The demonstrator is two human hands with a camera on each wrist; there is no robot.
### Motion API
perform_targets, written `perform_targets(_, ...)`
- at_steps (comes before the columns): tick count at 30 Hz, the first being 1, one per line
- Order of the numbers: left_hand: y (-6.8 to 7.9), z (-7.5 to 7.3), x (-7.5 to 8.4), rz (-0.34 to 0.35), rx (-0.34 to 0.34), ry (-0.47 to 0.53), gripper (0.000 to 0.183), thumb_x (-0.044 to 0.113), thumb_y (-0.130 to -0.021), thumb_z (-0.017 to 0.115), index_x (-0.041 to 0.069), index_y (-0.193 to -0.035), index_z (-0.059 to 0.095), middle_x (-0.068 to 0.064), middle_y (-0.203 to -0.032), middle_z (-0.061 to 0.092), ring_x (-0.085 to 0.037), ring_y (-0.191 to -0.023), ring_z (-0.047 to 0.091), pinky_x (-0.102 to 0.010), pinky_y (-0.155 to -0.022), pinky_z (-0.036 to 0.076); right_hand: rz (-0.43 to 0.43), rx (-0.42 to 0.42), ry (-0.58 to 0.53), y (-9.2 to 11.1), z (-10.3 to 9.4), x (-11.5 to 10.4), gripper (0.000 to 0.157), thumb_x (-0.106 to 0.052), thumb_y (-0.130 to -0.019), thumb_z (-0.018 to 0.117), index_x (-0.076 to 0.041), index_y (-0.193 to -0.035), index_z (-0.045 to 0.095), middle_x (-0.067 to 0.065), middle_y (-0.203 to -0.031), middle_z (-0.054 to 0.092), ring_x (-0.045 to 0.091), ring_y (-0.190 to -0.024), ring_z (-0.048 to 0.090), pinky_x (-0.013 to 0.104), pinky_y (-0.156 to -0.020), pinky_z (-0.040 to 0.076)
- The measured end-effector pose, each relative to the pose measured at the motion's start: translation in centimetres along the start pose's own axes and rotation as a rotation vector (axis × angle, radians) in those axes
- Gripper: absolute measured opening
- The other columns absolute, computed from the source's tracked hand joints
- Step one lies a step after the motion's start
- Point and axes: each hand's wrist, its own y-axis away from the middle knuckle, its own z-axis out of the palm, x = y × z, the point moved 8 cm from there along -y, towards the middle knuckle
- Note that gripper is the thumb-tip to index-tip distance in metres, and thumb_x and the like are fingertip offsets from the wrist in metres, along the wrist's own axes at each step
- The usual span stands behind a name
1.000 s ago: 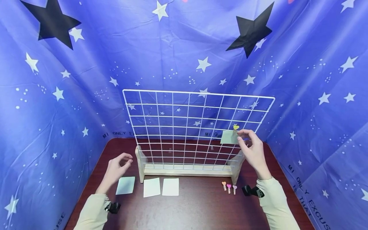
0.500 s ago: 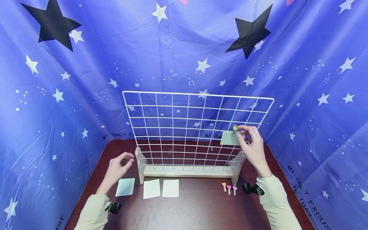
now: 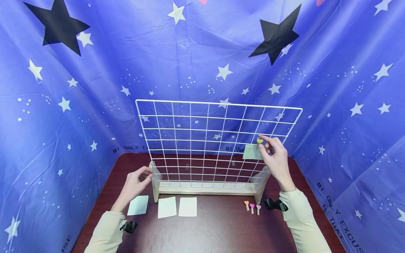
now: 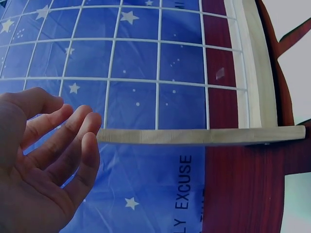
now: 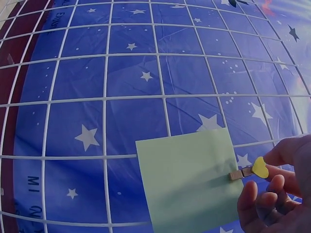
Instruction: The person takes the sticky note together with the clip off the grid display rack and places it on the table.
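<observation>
A white wire grid (image 3: 199,144) stands upright in a wooden base (image 3: 205,189). A pale green square note (image 5: 187,179) lies against its right part, with a small wooden clothespin (image 5: 238,174) on one edge. The clothespin bears a yellow heart. My right hand (image 3: 276,158) pinches it at the heart between thumb and index finger, the other fingers curled beside it. My left hand (image 4: 48,160) is loosely curled and holds nothing. Its fingertips are right at the base's left wooden upright (image 4: 194,136).
On the dark red table (image 3: 218,228), a pale blue-green note (image 3: 138,205) and two whitish notes, one left (image 3: 167,207) and one right (image 3: 188,206), lie before the base. Orange (image 3: 246,205), pink (image 3: 252,208) and lilac (image 3: 258,209) heart clothespins lie at front right. A starry blue cloth (image 3: 190,52) surrounds the table.
My right fingers have moved slightly left around the yellow heart. My left hand has moved right, up to the wooden upright. The green note stays in nearly the same place.
</observation>
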Motion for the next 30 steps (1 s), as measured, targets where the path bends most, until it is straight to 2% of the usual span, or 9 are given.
perform_targets(3,-0.1,0.4,0.4,0.025,-0.004,-0.003,0.014,-0.004,-0.081,0.068,0.003,-0.093,0.068,-0.004,-0.079,0.07,-0.007,-0.068,0.06,-0.024,-0.056,0.047,0.002,0.012,0.003,0.0,0.1,0.7,0.026,0.019,-0.08,0.063,0.012,-0.104,0.067,0.022,-0.075,0.047,0.023,-0.063,0.041,0.016,-0.054,0.031)
perform_targets(9,-0.3,1.1,1.2,0.085,-0.015,0.004,0.015,-0.006,-0.08,0.068,0.004,-0.092,0.068,-0.002,-0.078,0.069,-0.007,-0.067,0.057,-0.023,-0.051,0.041,0.023,0.021,0.007,0.0,0.5,4.1,0.024,0.013,-0.082,0.064,0.006,-0.105,0.069,0.014,-0.074,0.047,0.012,-0.062,0.038,0.012,-0.053,0.029)
perform_targets(12,-0.4,1.7,1.5,0.095,-0.032,0.02,0.018,-0.007,-0.08,0.068,0.006,-0.092,0.067,0.002,-0.078,0.068,-0.007,-0.068,0.059,-0.023,-0.052,0.044,0.038,0.021,0.002,-0.1,0.5,4.9,0.024,0.009,-0.084,0.063,0.003,-0.106,0.07,0.009,-0.074,0.047,0.007,-0.062,0.038,0.011,-0.053,0.03)
perform_targets(15,-0.6,2.3,1.8,0.076,-0.065,0.043,0.019,-0.007,-0.081,0.069,0.008,-0.092,0.067,0.003,-0.079,0.068,-0.007,-0.069,0.061,-0.024,-0.053,0.049,0.044,0.02,-0.004,-0.1,0.4,5.2,0.023,0.007,-0.085,0.063,0.001,-0.105,0.071,0.006,-0.073,0.046,0.007,-0.061,0.039,0.011,-0.052,0.031)
perform_targets(19,-0.9,3.1,2.3,0.067,-0.098,0.069,0.017,-0.006,-0.082,0.069,0.006,-0.093,0.067,0.002,-0.079,0.068,-0.009,-0.07,0.063,-0.028,-0.055,0.053,0.045,0.017,-0.004,-0.2,0.1,3.9,0.02,0.01,-0.085,0.062,0.005,-0.102,0.071,0.009,-0.072,0.046,0.007,-0.061,0.039,0.01,-0.052,0.029)
perform_targets(24,-1.3,3.9,2.8,0.097,-0.129,0.084,0.013,-0.004,-0.084,0.069,0.005,-0.093,0.066,0.003,-0.08,0.068,-0.009,-0.07,0.064,-0.027,-0.056,0.053,0.06,0.005,-0.017,-0.3,-0.2,1.3,0.017,0.015,-0.084,0.061,0.011,-0.099,0.068,0.013,-0.072,0.046,0.008,-0.061,0.04,0.011,-0.052,0.03)
perform_targets(30,-1.8,4.5,3.4,0.083,-0.135,0.107,0.018,-0.005,-0.083,0.069,0.009,-0.093,0.066,0.003,-0.08,0.069,-0.009,-0.07,0.064,-0.027,-0.056,0.053,0.078,-0.018,-0.041,-0.4,-0.3,1.2,0.016,0.013,-0.086,0.062,0.012,-0.1,0.067,0.014,-0.073,0.047,0.007,-0.063,0.041,0.013,-0.052,0.032)
